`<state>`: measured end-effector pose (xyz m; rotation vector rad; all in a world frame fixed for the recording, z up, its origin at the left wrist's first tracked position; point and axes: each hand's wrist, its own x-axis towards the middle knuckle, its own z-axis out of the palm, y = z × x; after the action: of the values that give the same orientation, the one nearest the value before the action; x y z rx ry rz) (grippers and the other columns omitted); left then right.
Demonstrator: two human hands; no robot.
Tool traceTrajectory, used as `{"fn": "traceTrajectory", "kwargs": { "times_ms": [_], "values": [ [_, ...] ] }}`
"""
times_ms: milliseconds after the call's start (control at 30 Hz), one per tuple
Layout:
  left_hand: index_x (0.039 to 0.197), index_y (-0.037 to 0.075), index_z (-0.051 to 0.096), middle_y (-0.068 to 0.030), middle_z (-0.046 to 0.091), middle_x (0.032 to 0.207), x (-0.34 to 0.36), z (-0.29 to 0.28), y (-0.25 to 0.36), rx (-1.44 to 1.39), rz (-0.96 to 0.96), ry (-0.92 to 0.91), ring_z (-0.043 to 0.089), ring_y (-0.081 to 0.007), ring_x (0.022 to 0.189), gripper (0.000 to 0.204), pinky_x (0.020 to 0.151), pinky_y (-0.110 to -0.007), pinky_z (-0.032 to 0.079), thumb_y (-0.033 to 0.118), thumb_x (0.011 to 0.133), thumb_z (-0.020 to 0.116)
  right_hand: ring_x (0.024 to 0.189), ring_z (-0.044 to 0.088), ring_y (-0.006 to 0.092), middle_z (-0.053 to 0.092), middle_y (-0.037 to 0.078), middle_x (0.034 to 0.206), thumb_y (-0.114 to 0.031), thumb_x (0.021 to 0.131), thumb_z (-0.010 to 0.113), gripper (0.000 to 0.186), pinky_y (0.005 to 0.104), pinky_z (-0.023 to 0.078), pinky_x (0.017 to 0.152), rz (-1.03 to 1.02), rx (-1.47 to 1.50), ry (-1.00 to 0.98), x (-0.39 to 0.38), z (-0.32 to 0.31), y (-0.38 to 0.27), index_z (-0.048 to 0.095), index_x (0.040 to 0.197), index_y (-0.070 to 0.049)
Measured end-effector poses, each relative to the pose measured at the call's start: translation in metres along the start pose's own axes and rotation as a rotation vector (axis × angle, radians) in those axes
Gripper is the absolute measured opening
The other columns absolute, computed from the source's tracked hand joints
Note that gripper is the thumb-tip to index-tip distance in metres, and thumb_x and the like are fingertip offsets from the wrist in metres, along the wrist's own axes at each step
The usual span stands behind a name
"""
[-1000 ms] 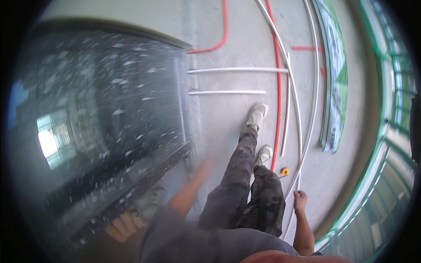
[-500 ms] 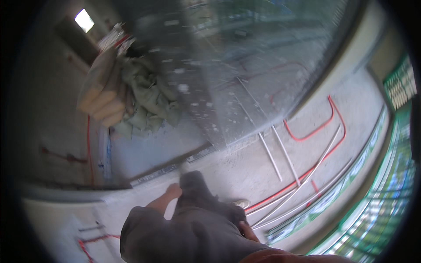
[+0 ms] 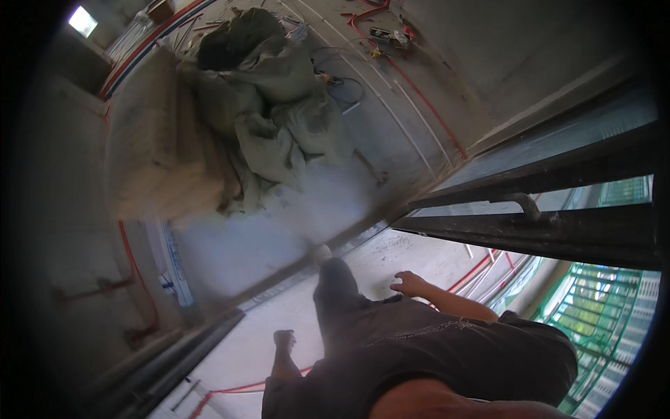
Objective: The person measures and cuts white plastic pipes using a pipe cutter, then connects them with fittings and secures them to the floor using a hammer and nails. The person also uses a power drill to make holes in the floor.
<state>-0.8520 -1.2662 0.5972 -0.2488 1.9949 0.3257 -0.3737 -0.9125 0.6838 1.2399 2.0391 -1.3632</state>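
My left hand (image 3: 283, 340) hangs at the lower middle with fingers loosely curled and apart; nothing shows in it. My right hand (image 3: 407, 283) is open and empty, its fingers slightly bent, below a dark door frame (image 3: 453, 230) with a curved handle (image 3: 527, 206); it appears not to touch them. My foot (image 3: 321, 255) is at a metal threshold (image 3: 269, 290). Beyond it lie a heap of olive-green sacks (image 3: 269, 146) and some tan bags (image 3: 160, 140).
Red and white pipes (image 3: 426, 119) run along the inner floor, with tools and cable (image 3: 384, 38) farther back. A concrete wall (image 3: 63, 188) with red conduit is at the left. A green railing (image 3: 586, 314) shows at the lower right.
The view has swung from the pipe-covered floor and glass to the doorway with sacks. My foot has advanced to the threshold; my right hand has come up beside the dark frame.
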Motion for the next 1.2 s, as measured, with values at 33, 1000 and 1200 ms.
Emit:
{"fn": "traceTrajectory", "kwargs": {
  "times_ms": [33,1000,1200],
  "values": [
    [0.080,0.004,0.069,-0.0138,0.065,0.063,-0.006,-0.018,0.021,-0.038,0.011,0.009,0.057,-0.0258,0.044,0.020,0.041,-0.039,0.043,0.019,0.094,0.073,0.136,0.058,0.0417,0.062,0.030,0.143,-0.056,0.095,0.069,0.079,0.0469,0.048,0.113,0.068,0.033,0.019,0.015,-0.013,-0.026,0.059,0.146,0.003],
    [0.096,-0.001,0.080,-0.0263,0.077,0.097,-0.126,0.251,0.703,0.838,0.801,-0.205,0.075,-0.0420,0.095,0.035,0.081,-0.051,0.056,0.032,0.091,0.071,0.097,0.074,0.0366,0.077,0.025,0.105,-0.031,0.092,0.074,0.036,0.0471,0.056,0.084,0.518,0.790,0.735,0.253,-0.578,0.135,0.075,0.105,0.002],
    [0.092,-0.004,0.074,-0.0124,0.072,0.081,-0.110,0.409,0.916,0.732,1.026,-0.223,0.069,-0.0205,0.072,0.019,0.065,-0.038,0.053,0.015,0.093,0.072,0.071,0.066,0.0195,0.070,0.008,0.082,-0.028,0.091,0.077,0.024,0.0399,0.050,0.066,0.628,0.638,0.627,0.240,-0.638,0.269,0.075,0.092,-0.004]
  ]
}}
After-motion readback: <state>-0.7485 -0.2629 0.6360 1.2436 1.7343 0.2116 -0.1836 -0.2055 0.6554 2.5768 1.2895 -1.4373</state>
